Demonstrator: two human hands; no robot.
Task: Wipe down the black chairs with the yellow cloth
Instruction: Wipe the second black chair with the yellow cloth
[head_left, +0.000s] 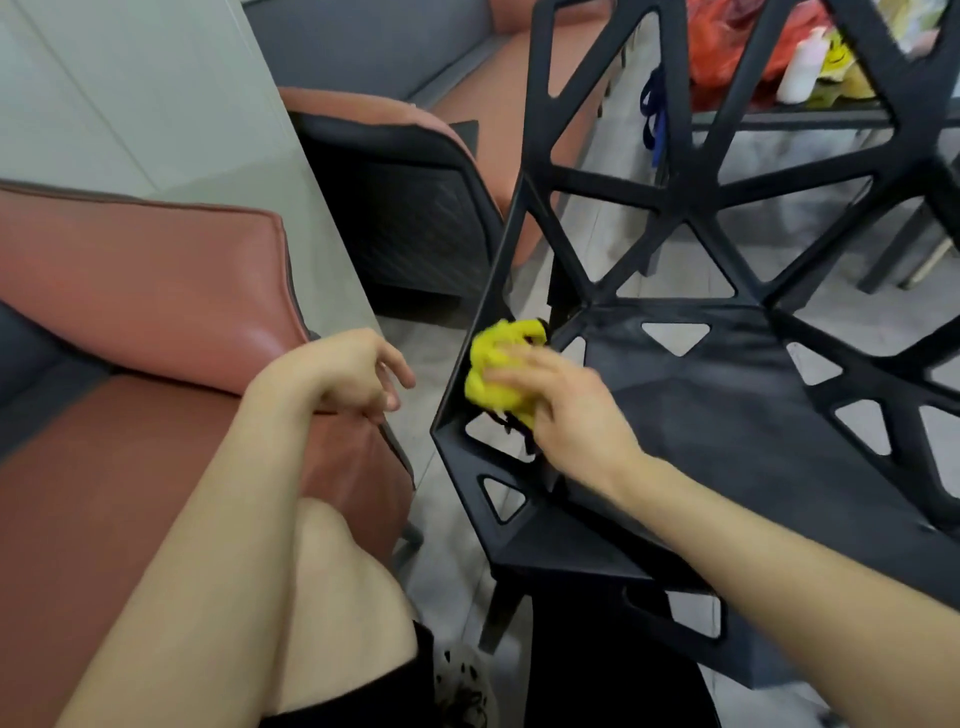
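Right hand (566, 415) grips the bunched yellow cloth (493, 374), pressed on the black chair (727, 415) at the seat rim's 9 o'clock. Hand is blurred. Left hand (353, 374) sits at the cloth's 9 o'clock, apart from it, fingers loosely curled, holding nothing, over a red-brown cushioned seat (145, 291). Table (779, 111) at frame 1 o'clock, behind the chair back: white bottle (802, 65), red bag (727, 41).

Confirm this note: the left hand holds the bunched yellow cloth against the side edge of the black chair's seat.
Not right on the hand. The head view shows the right hand holding the bunched yellow cloth against the side edge of the black chair seat. The left hand hangs loosely curled beside the chair and holds nothing.
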